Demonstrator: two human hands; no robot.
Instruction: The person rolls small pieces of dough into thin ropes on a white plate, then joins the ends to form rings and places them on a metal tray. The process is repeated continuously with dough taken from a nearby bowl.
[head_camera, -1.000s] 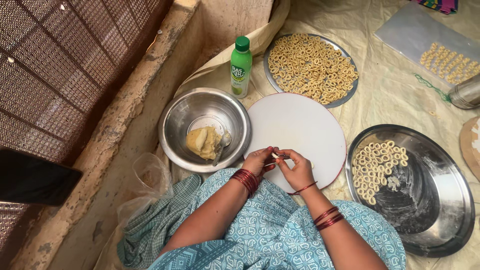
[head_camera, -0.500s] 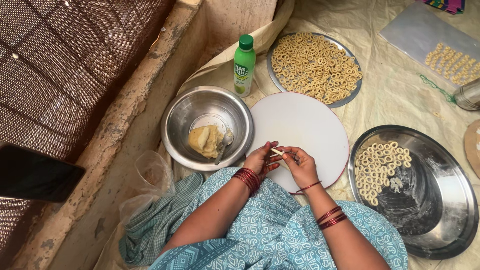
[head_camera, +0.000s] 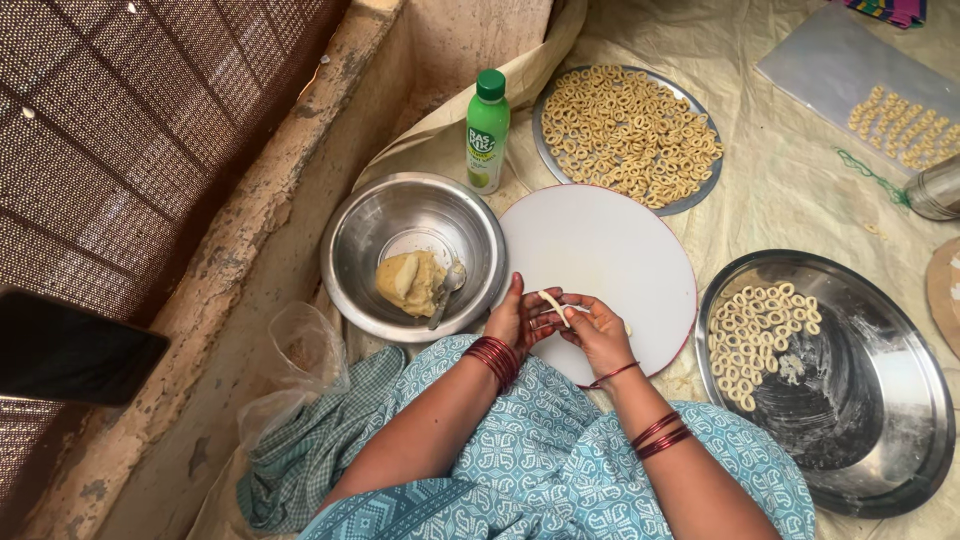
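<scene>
1. Cloth sheet (head_camera: 800, 200), pale cream, wrinkled, covers the floor under everything.
2. Steel tray (head_camera: 900, 400) at 4 o'clock, round, shiny, floury; raw dough rings (head_camera: 755, 330) clustered on its left part.
3. White round board (head_camera: 600, 250) at centre, smooth, thin red rim, touching the bowl at 9 o'clock.
4. Steel bowl (head_camera: 370, 230), round, deep; yellow-beige dough lump (head_camera: 408, 282) and a metal spoon (head_camera: 445, 290) inside.
5. Flat steel plate (head_camera: 690, 195) at 12 o'clock, heaped with golden rings (head_camera: 625, 130).
6. Green plastic bottle (head_camera: 487, 130), upright, between bowl and plate.
7. Left hand (head_camera: 518, 320) and right hand (head_camera: 598, 335) at the board's 6 o'clock edge, fingers pinched together on a thin pale dough strip (head_camera: 555, 308) held between both hands, above the board.
8. Red bangles (head_camera: 495, 358) on both wrists.
</scene>
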